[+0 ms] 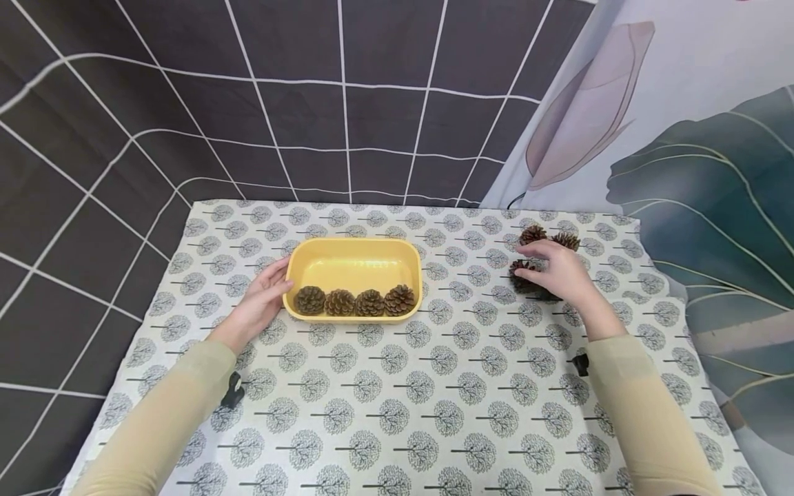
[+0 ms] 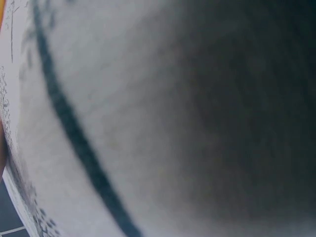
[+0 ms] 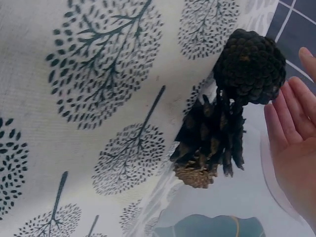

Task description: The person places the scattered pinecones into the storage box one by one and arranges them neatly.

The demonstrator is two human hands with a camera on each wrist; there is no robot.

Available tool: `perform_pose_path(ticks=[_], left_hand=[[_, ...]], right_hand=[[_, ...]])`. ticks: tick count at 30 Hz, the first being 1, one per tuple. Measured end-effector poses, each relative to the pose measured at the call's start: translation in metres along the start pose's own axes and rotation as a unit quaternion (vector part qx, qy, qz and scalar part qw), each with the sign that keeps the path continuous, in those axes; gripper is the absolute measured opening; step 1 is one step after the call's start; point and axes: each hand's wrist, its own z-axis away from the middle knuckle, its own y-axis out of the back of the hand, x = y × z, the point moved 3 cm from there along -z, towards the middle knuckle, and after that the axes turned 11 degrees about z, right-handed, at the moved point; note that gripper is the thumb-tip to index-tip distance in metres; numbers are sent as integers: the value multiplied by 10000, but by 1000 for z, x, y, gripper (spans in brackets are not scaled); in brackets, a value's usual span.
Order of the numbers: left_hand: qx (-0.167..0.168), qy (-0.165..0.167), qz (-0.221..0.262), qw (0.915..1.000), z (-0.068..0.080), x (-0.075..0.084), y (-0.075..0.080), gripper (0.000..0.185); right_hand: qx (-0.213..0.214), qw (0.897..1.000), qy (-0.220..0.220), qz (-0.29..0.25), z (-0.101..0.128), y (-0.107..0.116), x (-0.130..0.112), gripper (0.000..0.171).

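We note the right hand [image 1: 558,274] with fingers relaxed over a loose pine cone [image 1: 523,274] at the table's [image 1: 397,413] far right, the left hand [image 1: 263,300] flat-fingered against the yellow tray [image 1: 353,258]; a grazing reach could roll neighbouring cones [image 1: 548,238] off the far edge.

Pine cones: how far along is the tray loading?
Done: four pine cones sit in a row in the yellow tray. In hand: the right hand rests over a loose cone, fingers straight in the wrist view; the left hand steadies the tray. Left: at least three cones, including two behind.
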Motion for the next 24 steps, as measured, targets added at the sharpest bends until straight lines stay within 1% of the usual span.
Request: perform_pose_path(ticks=[5, 11, 18, 24], left_hand=[[-18, -8, -10, 10000, 1, 1, 0, 74], [-37, -22, 32, 10000, 0, 1, 0, 75], [-38, -32, 61, 10000, 0, 0, 1, 74], [19, 10, 100, 9999, 1, 1, 1, 75]], right_hand=[[-127, 9998, -121, 82, 1, -2, 4, 49], [-354, 9990, -277, -20, 1, -4, 5, 52], [-528, 9982, -297, 46, 1, -6, 7, 54], [-765, 9963, -391, 68, 0, -10, 11, 57]])
